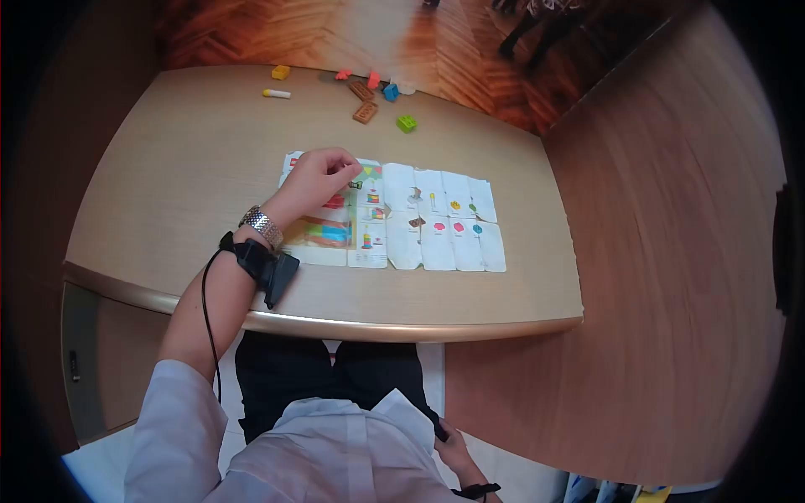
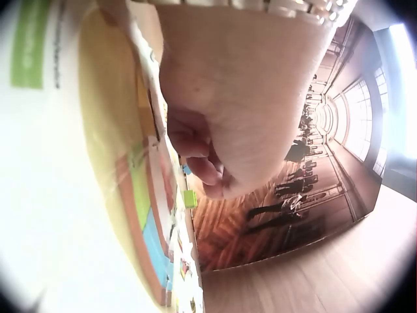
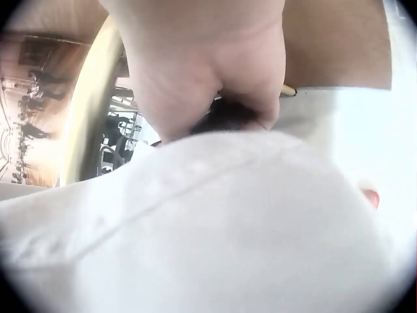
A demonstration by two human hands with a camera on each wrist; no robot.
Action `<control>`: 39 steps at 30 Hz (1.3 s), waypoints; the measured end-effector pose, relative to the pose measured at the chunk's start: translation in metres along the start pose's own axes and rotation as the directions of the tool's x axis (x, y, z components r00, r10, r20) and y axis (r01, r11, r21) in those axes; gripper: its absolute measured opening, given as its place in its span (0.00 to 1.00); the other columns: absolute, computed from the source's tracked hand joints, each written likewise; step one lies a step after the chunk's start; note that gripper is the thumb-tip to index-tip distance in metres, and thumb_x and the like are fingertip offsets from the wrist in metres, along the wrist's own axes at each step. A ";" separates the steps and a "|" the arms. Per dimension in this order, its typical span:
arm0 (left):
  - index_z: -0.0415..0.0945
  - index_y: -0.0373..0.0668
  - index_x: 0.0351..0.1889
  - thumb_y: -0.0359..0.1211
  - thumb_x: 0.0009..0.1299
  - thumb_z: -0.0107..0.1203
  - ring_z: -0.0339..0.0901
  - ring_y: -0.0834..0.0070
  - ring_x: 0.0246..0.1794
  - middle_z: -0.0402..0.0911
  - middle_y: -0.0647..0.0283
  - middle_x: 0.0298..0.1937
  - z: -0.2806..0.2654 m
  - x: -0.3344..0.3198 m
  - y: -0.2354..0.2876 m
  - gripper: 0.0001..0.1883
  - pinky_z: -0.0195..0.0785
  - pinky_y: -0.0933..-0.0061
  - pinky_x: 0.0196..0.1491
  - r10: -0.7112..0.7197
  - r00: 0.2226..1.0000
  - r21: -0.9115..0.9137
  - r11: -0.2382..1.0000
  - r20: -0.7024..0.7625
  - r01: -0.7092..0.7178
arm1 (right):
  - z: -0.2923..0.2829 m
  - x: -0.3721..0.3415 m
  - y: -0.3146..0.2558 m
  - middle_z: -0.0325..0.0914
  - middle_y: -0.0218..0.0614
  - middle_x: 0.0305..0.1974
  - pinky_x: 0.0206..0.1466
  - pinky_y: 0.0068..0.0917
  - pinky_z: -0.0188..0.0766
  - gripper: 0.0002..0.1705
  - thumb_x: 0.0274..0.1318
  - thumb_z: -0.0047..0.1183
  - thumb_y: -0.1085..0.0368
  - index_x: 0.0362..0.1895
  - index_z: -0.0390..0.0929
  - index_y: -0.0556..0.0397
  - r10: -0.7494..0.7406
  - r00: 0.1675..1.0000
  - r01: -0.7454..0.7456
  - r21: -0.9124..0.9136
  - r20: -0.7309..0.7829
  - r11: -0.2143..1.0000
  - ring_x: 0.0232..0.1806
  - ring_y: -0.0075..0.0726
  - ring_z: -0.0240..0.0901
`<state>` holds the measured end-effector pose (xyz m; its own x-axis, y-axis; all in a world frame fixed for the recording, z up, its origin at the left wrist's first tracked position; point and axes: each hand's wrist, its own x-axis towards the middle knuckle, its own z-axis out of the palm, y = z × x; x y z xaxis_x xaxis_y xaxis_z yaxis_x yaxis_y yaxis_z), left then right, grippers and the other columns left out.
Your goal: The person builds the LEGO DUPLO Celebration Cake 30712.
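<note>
My left hand (image 1: 323,178) is over the left half of a creased, printed instruction sheet (image 1: 402,243) with coloured pictures. Its fingers are curled in towards the thumb, and nothing shows between them. In the left wrist view the curled fingers (image 2: 199,160) appear beside the sheet's edge. My right hand (image 1: 455,453) is low by my right thigh, at the dark trousers (image 1: 285,377). The right wrist view shows a dark patch between its thumb and fingers, while the white shirt (image 3: 228,215) hides the fingertips; I cannot tell whether it grips anything.
At the table's far edge lie a yellow block (image 1: 281,73), a white stick with a yellow end (image 1: 277,94), brown bricks (image 1: 364,112), pink pieces (image 1: 373,80), a blue block (image 1: 391,92) and a green block (image 1: 407,124). A wooden panel (image 1: 662,210) stands at the right.
</note>
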<state>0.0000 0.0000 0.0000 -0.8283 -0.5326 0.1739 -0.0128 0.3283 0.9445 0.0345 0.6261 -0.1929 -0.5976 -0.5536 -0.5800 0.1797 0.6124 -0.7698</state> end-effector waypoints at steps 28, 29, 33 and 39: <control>0.87 0.33 0.48 0.36 0.80 0.65 0.78 0.84 0.27 0.84 0.66 0.30 0.001 -0.002 -0.002 0.13 0.74 0.75 0.31 -0.052 0.999 -0.068 0.996 -0.016 0.051 | -0.026 0.019 -0.034 0.91 0.41 0.36 0.44 0.33 0.81 0.24 0.75 0.62 0.54 0.62 0.86 0.61 0.204 0.979 -0.201 -0.188 -0.007 0.961 0.36 0.29 0.87; 0.86 0.33 0.48 0.36 0.80 0.64 0.79 0.83 0.25 0.84 0.66 0.29 0.002 -0.002 -0.002 0.13 0.74 0.75 0.30 -0.062 0.998 -0.077 0.995 0.008 0.063 | -0.035 0.022 -0.050 0.91 0.42 0.35 0.44 0.34 0.82 0.26 0.73 0.64 0.53 0.61 0.86 0.62 0.201 0.970 -0.136 -0.382 0.134 0.914 0.36 0.30 0.87; 0.86 0.32 0.47 0.35 0.81 0.64 0.79 0.82 0.23 0.84 0.65 0.28 0.003 -0.003 -0.002 0.13 0.75 0.74 0.28 -0.034 0.999 -0.069 0.997 0.000 0.034 | -0.033 0.023 -0.245 0.90 0.44 0.34 0.45 0.33 0.82 0.28 0.70 0.69 0.51 0.63 0.86 0.61 0.056 0.987 0.082 -0.782 0.148 0.618 0.38 0.30 0.88; 0.87 0.33 0.46 0.37 0.79 0.65 0.82 0.80 0.24 0.86 0.62 0.29 0.002 -0.004 0.000 0.13 0.76 0.74 0.29 -0.034 0.998 -0.055 0.998 -0.053 0.031 | -0.024 0.101 -0.400 0.88 0.27 0.35 0.41 0.23 0.78 0.18 0.72 0.66 0.62 0.60 0.89 0.58 -0.418 0.858 0.490 -0.233 0.297 0.840 0.36 0.21 0.83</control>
<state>0.0020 0.0040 -0.0009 -0.7964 -0.5842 0.1563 -0.0077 0.2682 0.9633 -0.1166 0.3386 0.0631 -0.3560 -0.8991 -0.2549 -0.3238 0.3746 -0.8688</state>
